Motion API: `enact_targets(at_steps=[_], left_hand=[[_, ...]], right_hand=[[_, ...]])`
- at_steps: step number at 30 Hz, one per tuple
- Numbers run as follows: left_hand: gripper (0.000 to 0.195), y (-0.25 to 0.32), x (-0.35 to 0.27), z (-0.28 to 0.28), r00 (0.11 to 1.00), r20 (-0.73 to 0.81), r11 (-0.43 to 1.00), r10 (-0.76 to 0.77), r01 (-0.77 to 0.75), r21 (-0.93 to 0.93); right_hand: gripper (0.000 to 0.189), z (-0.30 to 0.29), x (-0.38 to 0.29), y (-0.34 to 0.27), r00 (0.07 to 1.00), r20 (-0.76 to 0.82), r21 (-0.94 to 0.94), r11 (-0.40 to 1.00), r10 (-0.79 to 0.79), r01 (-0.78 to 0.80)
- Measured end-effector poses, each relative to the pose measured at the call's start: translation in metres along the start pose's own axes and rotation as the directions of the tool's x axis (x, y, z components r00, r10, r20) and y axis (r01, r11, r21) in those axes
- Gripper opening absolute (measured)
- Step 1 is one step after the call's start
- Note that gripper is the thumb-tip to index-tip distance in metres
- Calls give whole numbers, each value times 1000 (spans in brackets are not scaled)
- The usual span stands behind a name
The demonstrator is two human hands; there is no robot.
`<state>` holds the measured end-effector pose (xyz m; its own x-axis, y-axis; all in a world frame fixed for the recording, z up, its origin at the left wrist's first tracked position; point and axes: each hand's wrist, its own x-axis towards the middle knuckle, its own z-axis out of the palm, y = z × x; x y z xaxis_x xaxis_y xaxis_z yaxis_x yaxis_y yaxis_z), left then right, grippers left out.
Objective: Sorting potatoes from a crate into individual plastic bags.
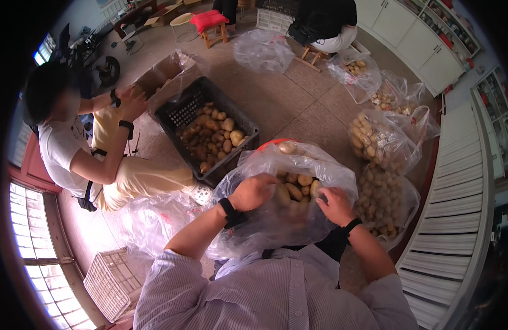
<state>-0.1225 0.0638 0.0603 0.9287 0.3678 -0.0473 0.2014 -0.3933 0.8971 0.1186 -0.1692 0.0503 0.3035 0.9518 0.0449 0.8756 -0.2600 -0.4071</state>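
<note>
A large clear plastic bag (pixel 241 206) of potatoes (pixel 294 192) sits in front of me, its mouth spread between my hands. At the left of the mouth, my left hand (pixel 256 190) has its fingers curled on the plastic rim. My right hand (pixel 337 206) pinches the rim on the opposite side, its fingertips close to the potatoes. Part of a red-orange rim (pixel 278 141) shows behind the bag. Plastic covers the lower potatoes, which look blurred through it.
A black plastic crate (pixel 248 154) of potatoes stands ahead left. Beside it sits a person (pixel 109 165), hands over a cardboard box (pixel 155 76). Filled potato bags (pixel 379 198) line the right, near a white radiator (pixel 439 231). A white basket (pixel 107 284) lies lower left. Another person (pixel 324 20) sits farther off.
</note>
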Motion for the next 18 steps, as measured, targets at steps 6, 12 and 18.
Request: enact_targets(at_steps=[6,12,18], left_hand=[[43,-11,-13,11,994,-40,972,101,-90,216],[31,-15,-11,13,990,-68,977,123,-109,181],[28,-20,-8,9,993,-83,990,78,-67,128]], right_hand=[[24,37,16,-31,998,17,129,990,-61,58],[20,57,19,-39,999,30,109,994,21,-24],[26,46,24,-43,988,35,30,988,151,-152]])
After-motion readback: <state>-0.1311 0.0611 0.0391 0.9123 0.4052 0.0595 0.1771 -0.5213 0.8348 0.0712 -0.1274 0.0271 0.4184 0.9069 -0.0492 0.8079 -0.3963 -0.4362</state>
